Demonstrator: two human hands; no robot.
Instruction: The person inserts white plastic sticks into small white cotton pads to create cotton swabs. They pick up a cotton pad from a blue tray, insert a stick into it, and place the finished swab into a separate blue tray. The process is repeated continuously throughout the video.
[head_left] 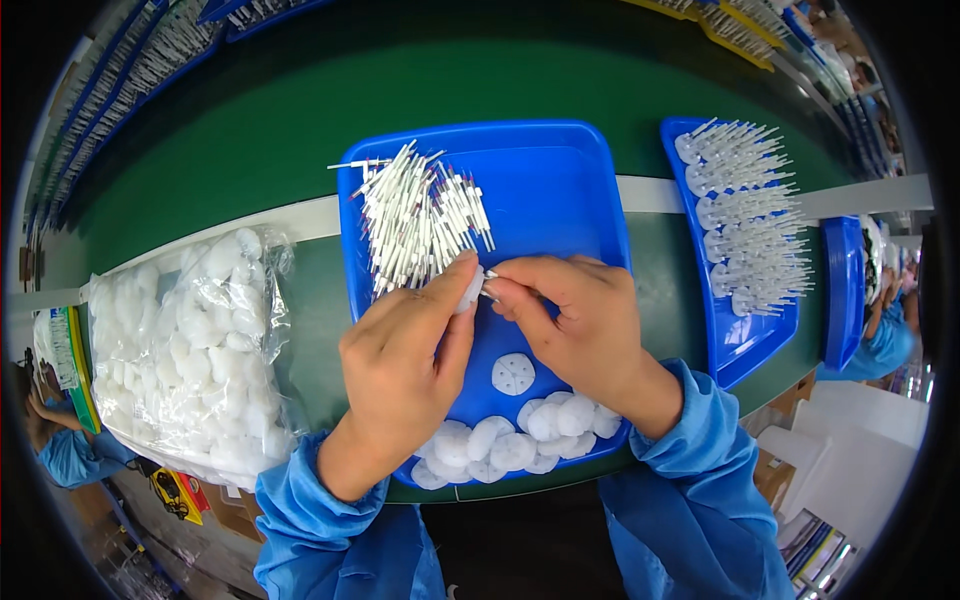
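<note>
Head view. Both hands meet over the middle of a blue tray [560,170] on the green worktop [300,110]. Left hand [405,365] grasps a small white disc [471,290] between thumb and forefinger, the disc held on edge. Right hand [570,315] pinches a thin metal-tipped pin [489,287] whose tip touches the disc; little of the pin shows past the fingertips. Both hands closed on their parts, fingers curled. Blue sleeves on both forearms.

Inside the tray: a heap of white pins [415,215] at 10 o'clock from the hands, lying roughly parallel, some with dark or reddish bands near one end. One loose white disc [513,374] lies flat at 6 o'clock, just below the hands, its face marked with radial lines. A row of further white discs [510,440] lies along the near rim of the tray, overlapping one another.

At 9 o'clock, well apart from the tray: a clear plastic bag [190,350] full of white discs, lying on the worktop edge.

At 3 o'clock: a second blue tray [745,345] holding assembled pieces [745,215], each a disc with a pin through it, laid in rows. Further right, another blue tray [843,290], seen edge-on.

Other people in blue sleeves show at the far left and far right rims.
</note>
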